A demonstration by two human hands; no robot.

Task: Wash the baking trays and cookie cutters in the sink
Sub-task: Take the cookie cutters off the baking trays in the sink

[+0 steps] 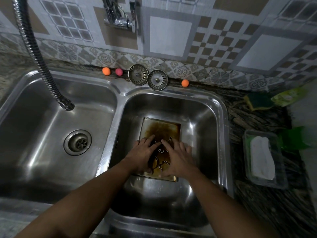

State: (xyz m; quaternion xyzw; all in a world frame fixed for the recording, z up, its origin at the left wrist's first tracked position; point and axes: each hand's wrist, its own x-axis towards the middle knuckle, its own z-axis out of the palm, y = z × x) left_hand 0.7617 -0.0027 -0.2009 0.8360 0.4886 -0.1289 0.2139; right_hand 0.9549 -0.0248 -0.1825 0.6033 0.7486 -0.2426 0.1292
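A stained metal baking tray (161,128) lies flat in the right sink basin (202,121), brown residue across its middle. Several thin metal cookie cutters (163,164) lie on the tray's near half. My left hand (143,154) rests over the cutters on the left, fingers spread forward and touching them. My right hand (178,156) lies palm down on the tray's right side, fingers straight and pointing toward the left hand. Parts of the cutters are hidden under both hands. Whether either hand grips a cutter is not visible.
The left basin (51,127) holds only its drain. A flexible faucet hose (42,62) hangs over it. Two sink strainers (147,77) and three small balls sit on the back ledge. On the right counter are a green sponge (259,100), a clear container with a white cloth (262,158) and a green bottle (295,138).
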